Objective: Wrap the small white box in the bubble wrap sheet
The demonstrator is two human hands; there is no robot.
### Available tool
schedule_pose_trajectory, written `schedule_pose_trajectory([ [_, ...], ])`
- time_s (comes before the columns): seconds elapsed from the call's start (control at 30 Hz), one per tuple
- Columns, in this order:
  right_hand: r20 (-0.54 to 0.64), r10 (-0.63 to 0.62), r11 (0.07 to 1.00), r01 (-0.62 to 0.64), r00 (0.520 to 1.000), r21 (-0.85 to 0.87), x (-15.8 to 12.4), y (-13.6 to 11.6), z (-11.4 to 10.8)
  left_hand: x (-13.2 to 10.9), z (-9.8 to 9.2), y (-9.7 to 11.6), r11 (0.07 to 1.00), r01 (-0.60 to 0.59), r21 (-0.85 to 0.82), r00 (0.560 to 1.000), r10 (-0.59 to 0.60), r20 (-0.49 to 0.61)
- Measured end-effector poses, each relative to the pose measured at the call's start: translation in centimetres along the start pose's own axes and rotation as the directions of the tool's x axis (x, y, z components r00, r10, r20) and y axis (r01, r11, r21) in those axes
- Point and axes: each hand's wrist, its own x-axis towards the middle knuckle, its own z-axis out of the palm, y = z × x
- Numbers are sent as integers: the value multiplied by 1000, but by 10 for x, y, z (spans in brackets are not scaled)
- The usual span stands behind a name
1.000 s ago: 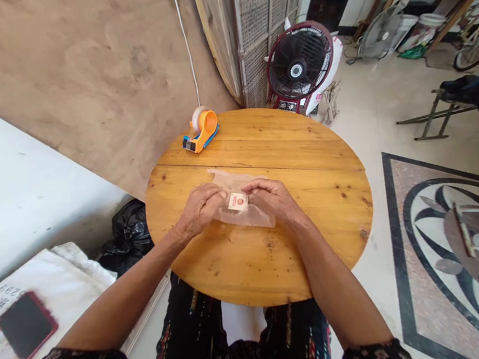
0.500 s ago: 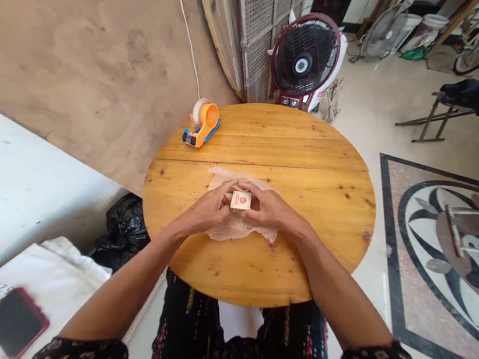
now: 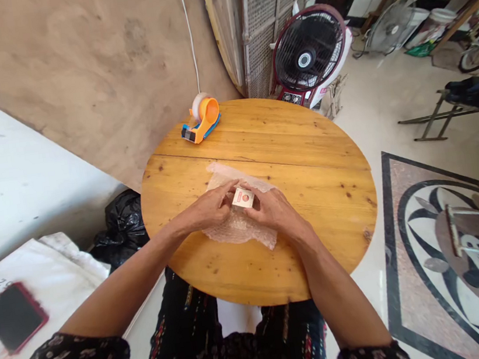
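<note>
A small white box (image 3: 243, 197) with red print on its top is between my two hands, over a sheet of bubble wrap (image 3: 240, 232). My left hand (image 3: 213, 207) is closed at the box's left side, its fingers bent around the far corner. From the right, my right hand (image 3: 272, 207) grips it, thumb near the front and fingers at the back. The fingertips of the two hands nearly meet behind the box. Its lower part is partly hidden by the fingers. The bubble wrap lies spread on the round wooden table (image 3: 314, 211), under both hands.
An orange and blue tape dispenser (image 3: 205, 120) stands at the table's far left edge. Beyond the table is a fan (image 3: 310, 52). A black plastic bag (image 3: 120, 227) and a dark phone-like device (image 3: 15, 318) on white sacking (image 3: 53, 274) are at the left.
The box has shifted slightly right and turned a little in my hands. My left fingers have curled in more. The camera view has moved slightly.
</note>
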Motion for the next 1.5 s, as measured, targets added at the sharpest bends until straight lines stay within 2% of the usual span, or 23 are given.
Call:
schedule_pose_trajectory([
  [0.23,95,40,998,-44,995,42,-2,-2,-6,-1,-2,6,1000,-21,-22,1000,21,9],
  [0.4,75,12,987,-24,997,160,-1,-2,-7,-1,0,8,997,-24,-73,999,25,21],
  [0.5,41,49,983,-55,998,173,0,-3,-4,-6,3,4,999,-17,-34,994,14,-107],
  [0.6,29,76,983,-80,997,167,1,-3,-2,-17,2,-7,990,21,141,951,24,-309],
  [0.67,36,63,985,-68,997,161,1,-2,-2,-28,-4,-19,969,118,216,911,-19,-412],
  [0.73,43,47,986,-53,998,160,1,-1,-3,-38,-11,-32,935,231,268,893,-95,-440],
  [0.83,29,42,983,-46,999,180,1,1,-1,-48,-20,-47,902,384,199,867,-278,-413],
  [0.93,-42,59,973,-48,997,225,3,4,3,-48,-24,-51,902,423,86,858,-368,-358],
  [1.17,-36,48,954,-35,998,297,5,11,3,-29,-21,-38,939,332,-94,922,-344,-179],
  [1.27,-72,56,946,-30,996,323,4,12,2,-26,-21,-40,940,331,-83,920,-341,-194],
  [1.33,-91,61,940,-27,994,340,4,12,2,-31,-23,-36,956,292,-37,921,-292,-259],
  [1.37,-98,63,937,-25,993,347,5,12,2,-37,-24,-30,971,239,1,928,-228,-294],
  [1.43,-102,65,934,-25,993,357,5,12,2,-54,-26,-14,981,37,193,959,19,-284],
  [1.5,-97,60,932,-21,993,363,6,13,2,-70,-24,5,906,-181,382,952,259,-165],
])
